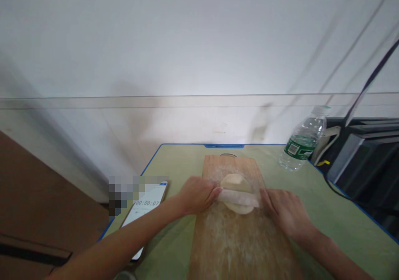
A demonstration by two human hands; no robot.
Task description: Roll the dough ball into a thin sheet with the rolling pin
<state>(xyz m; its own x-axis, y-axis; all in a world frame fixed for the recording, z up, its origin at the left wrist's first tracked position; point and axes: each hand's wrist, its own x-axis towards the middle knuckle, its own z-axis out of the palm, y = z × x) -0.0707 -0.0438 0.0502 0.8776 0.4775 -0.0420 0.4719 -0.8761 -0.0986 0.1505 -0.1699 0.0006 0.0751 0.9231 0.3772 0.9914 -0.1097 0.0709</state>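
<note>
A pale, flour-dusted rolling pin (pixel 238 197) lies crosswise over a flat round of dough (pixel 237 182) on a wooden cutting board (pixel 240 246). My left hand (pixel 199 193) is closed around the pin's left end, beside the board's left edge. At the other end, my right hand (pixel 285 209) has its fingers closed on the pin's right tip. The dough shows above and below the pin, and its middle is hidden under it. White flour is smeared over the board.
A phone (pixel 149 201) with a running timer lies left, partly behind my left forearm. On the right stands a clear water bottle (pixel 301 143) with a green label. Dark box-like objects (pixel 368 159) and a cable are beyond the blue-edged table (pixel 181 159). A white wall rises behind.
</note>
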